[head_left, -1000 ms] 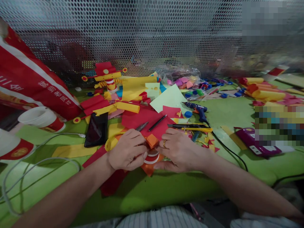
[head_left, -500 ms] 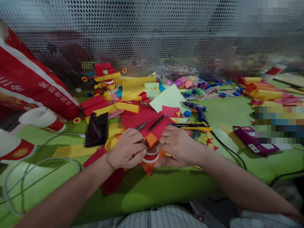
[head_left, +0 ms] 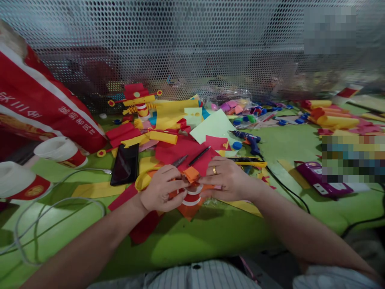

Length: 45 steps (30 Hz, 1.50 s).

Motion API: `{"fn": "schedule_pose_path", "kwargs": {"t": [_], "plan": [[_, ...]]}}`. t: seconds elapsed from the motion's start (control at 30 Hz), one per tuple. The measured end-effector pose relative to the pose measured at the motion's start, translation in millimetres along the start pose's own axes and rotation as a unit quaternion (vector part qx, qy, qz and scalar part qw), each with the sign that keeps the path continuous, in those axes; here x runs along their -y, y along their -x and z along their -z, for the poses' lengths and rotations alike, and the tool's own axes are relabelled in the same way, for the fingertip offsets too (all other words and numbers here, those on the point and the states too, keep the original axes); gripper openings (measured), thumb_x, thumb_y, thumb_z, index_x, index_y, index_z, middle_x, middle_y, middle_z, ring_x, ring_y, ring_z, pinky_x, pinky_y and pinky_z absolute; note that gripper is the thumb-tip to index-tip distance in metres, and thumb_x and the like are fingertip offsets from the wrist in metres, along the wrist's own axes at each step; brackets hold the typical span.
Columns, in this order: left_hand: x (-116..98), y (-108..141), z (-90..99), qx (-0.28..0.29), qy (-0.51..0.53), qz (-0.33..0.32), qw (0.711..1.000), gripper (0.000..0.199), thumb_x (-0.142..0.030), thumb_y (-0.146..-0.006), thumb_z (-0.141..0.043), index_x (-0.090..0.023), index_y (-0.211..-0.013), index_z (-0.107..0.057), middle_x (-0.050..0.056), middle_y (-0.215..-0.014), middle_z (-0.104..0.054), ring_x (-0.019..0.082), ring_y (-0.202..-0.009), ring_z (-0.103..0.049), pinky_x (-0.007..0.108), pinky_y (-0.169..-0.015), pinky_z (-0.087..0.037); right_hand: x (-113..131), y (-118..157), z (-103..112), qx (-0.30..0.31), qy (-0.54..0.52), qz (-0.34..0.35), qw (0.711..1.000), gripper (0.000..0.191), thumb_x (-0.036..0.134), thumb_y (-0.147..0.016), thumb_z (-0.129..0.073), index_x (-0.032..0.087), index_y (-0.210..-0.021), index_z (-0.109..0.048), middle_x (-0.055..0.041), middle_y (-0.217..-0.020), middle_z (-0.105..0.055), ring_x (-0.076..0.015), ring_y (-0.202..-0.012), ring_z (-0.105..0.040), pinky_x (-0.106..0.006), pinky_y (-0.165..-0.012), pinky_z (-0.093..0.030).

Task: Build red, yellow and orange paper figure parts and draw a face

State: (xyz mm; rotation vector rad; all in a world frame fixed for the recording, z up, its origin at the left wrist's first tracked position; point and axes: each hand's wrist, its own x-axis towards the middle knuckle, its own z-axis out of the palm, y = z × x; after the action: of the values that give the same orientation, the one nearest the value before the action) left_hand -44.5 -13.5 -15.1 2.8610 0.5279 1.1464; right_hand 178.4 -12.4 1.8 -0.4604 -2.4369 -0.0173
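Observation:
A small paper cup with red and white bands stands at the table's near edge, on orange paper. A folded orange paper piece sits at its top. My left hand is at the left side of the cup, fingers bent and closed round the cup and the orange piece. From the right, my right hand, with a ring on one finger, touches the cup and the orange piece with its fingers bent in. Red paper with two black pens lies just behind.
A phone, white cable and paper cups are at left. Behind stands a paper figure. A glue gun, a yellow cutter and a purple box lie to the right.
My right hand has shifted up and slightly back at the cup, uncovering yellow paper beneath. The orange piece has tilted a little. The whole view has moved slightly.

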Motion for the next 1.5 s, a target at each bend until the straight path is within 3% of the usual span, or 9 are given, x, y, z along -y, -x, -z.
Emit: {"fn": "schedule_pose_path", "kwargs": {"t": [0.27, 0.4, 0.5, 0.6, 0.73, 1.07, 1.23, 1.33, 1.5], "plan": [[2, 2, 1.6, -0.006, 0.030, 0.031, 0.999, 0.017, -0.019, -0.072, -0.056, -0.019, -0.088, -0.053, 0.004, -0.076, -0.058, 0.016, -0.069, -0.052, 0.030, -0.063, -0.047, -7, 4, -2, -0.067, -0.113, -0.048, 0.990, 0.021, 0.034, -0.078, -0.063, 0.018, -0.066, -0.059, 0.0003, -0.053, -0.054, -0.0115, -0.053, -0.046, -0.026, -0.053, -0.035], [1, 5, -2.0, -0.013, 0.068, 0.107, 0.992, 0.031, -0.028, -0.069, -0.063, -0.020, -0.094, -0.047, 0.006, -0.086, -0.057, 0.018, -0.078, -0.055, 0.033, -0.069, -0.049, -7, 5, -8, -0.081, -0.138, -0.107, 0.981, 0.030, 0.043, -0.079, -0.060, 0.017, -0.091, -0.057, -0.0096, -0.084, -0.063, -0.0175, -0.082, -0.057, -0.029, -0.070, -0.046], [0, 10, -8.3, -0.010, 0.111, 0.169, 0.979, 0.051, -0.035, -0.065, -0.068, -0.021, -0.106, -0.042, 0.010, -0.103, -0.054, 0.023, -0.093, -0.056, 0.038, -0.079, -0.049, -5, 5, -14, -0.057, -0.155, -0.129, 0.978, 0.042, 0.043, -0.080, -0.059, 0.017, -0.111, -0.049, -0.0147, -0.108, -0.060, -0.0217, -0.105, -0.053, -0.036, -0.086, -0.045], [0, 17, -15.4, 0.004, 0.151, 0.215, 0.965, 0.067, -0.040, -0.062, -0.071, -0.022, -0.117, -0.037, 0.013, -0.115, -0.051, 0.027, -0.105, -0.054, 0.043, -0.088, -0.045, -4, 3, -18, -0.033, -0.177, -0.149, 0.972, 0.042, 0.039, -0.080, -0.059, 0.020, -0.115, -0.047, -0.0125, -0.109, -0.060, -0.0210, -0.103, -0.055, -0.037, -0.086, -0.046], [2, 25, -22.7, 0.008, 0.177, 0.251, 0.952, 0.077, -0.039, -0.060, -0.073, -0.024, -0.124, -0.032, 0.014, -0.119, -0.048, 0.030, -0.108, -0.053, 0.046, -0.090, -0.045, -2, 1, -22, -0.037, -0.179, -0.171, 0.968, 0.034, 0.035, -0.081, -0.059, 0.020, -0.110, -0.050, -0.0105, -0.104, -0.063, -0.0202, -0.098, -0.058, -0.037, -0.085, -0.047], [3, 29, -30.2, 0.006, 0.225, 0.260, 0.939, 0.089, -0.032, -0.064, -0.072, -0.026, -0.134, -0.018, 0.014, -0.117, -0.051, 0.028, -0.107, -0.055, 0.045, -0.088, -0.047, -1, 5, -24, -0.048, -0.167, -0.205, 0.963, 0.037, 0.035, -0.080, -0.060, 0.019, -0.111, -0.050, -0.0107, -0.104, -0.063, -0.0208, -0.097, -0.059, -0.036, -0.083, -0.048], [3, 28, -31.5, 0.019, 0.230, 0.270, 0.935, 0.091, -0.033, -0.065, -0.071, -0.026, -0.136, -0.014, 0.014, -0.118, -0.050, 0.027, -0.107, -0.055, 0.044, -0.087, -0.047, -1, 5, -19, -0.031, -0.218, -0.210, 0.953, 0.052, 0.032, -0.079, -0.062, 0.021, -0.124, -0.039, -0.0112, -0.111, -0.060, -0.0220, -0.103, -0.056, -0.041, -0.089, -0.044], [3, 23, -27.7, 0.002, 0.207, 0.235, 0.950, 0.080, -0.037, -0.065, -0.070, -0.024, -0.129, -0.024, 0.014, -0.117, -0.048, 0.028, -0.107, -0.053, 0.044, -0.087, -0.047, -2, 5, -17, -0.010, -0.250, -0.208, 0.945, 0.062, 0.022, -0.077, -0.061, 0.022, -0.131, -0.030, -0.0115, -0.115, -0.057, -0.0224, -0.109, -0.052, -0.043, -0.093, -0.041], [1, 15, -13.8, -0.022, 0.124, 0.107, 0.986, 0.039, -0.032, -0.075, -0.057, -0.022, -0.108, -0.041, 0.012, -0.108, -0.046, 0.027, -0.108, -0.048, 0.043, -0.085, -0.046, -2, 6, -19, 0.012, -0.275, -0.229, 0.934, 0.062, 0.015, -0.075, -0.057, 0.020, -0.131, -0.030, -0.0131, -0.118, -0.053, -0.0232, -0.111, -0.049, -0.043, -0.093, -0.039]]}}
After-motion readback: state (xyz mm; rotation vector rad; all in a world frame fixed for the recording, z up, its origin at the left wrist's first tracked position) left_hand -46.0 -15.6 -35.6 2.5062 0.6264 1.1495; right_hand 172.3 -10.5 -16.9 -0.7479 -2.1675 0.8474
